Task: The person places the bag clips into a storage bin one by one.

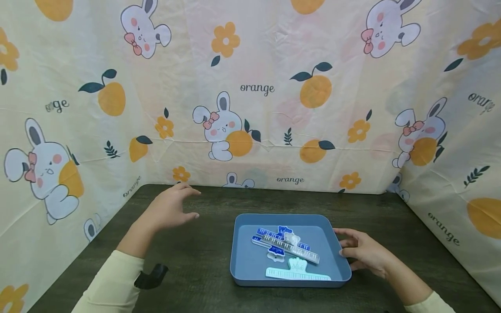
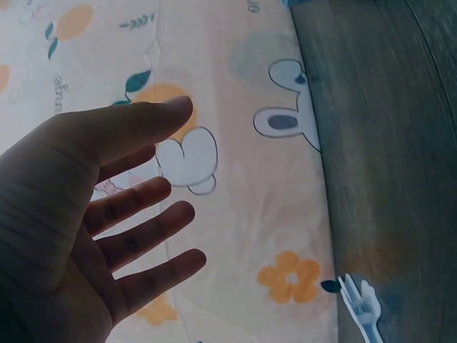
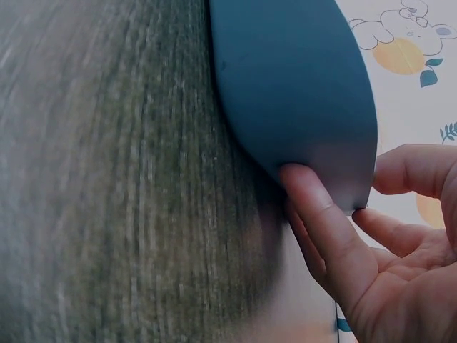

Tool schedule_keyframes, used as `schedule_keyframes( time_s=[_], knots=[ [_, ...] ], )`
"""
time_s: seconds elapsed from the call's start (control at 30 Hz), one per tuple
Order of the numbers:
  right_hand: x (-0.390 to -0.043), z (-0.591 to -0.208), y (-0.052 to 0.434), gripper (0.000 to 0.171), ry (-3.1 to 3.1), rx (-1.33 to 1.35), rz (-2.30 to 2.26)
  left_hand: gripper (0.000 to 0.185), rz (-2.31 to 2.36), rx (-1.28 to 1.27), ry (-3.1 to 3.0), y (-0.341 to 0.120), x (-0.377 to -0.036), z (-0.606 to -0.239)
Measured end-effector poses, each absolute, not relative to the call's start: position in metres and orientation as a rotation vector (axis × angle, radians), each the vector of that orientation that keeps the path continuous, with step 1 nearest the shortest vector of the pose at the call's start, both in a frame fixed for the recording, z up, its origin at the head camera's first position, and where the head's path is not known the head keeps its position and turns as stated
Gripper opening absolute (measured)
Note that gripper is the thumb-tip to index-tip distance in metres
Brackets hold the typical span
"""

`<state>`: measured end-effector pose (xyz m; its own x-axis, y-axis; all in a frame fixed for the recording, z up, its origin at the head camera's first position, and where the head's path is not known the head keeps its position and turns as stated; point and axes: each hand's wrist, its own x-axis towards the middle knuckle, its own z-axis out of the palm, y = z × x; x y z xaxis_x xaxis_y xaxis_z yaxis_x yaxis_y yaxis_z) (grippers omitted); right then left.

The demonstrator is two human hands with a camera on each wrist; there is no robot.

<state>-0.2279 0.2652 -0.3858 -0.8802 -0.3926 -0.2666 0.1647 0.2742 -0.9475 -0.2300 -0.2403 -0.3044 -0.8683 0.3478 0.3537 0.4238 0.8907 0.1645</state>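
Tray's (image 1: pixel 243 261) clips (image 1: pixel 287 245) overlap, perhaps three; right hand (image 1: pixel 365 252) grips.

Dark wood-grain table (image 1: pixel 203 269), cream cloth backdrop (image 1: pixel 274 108) on 3 sides, printed rabbits, oranges, flowers, soft even light

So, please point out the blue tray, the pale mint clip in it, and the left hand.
blue tray (image 1: pixel 244 261), head view, on its bare left floor.
pale mint clip (image 1: pixel 297 273), head view, middle of its long bar.
left hand (image 1: pixel 169 209), head view, back of the hand.
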Motion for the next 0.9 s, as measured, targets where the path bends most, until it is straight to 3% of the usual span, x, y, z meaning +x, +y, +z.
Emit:
schedule_keyframes(
  time_s=[0.9],
  knots=[
    [-0.226, -0.384, 0.264, 0.073, 2.102, -0.200, -1.644, 0.037, -0.233, -0.334, -2.757, -0.276, -0.254, -0.330]
  ],
)
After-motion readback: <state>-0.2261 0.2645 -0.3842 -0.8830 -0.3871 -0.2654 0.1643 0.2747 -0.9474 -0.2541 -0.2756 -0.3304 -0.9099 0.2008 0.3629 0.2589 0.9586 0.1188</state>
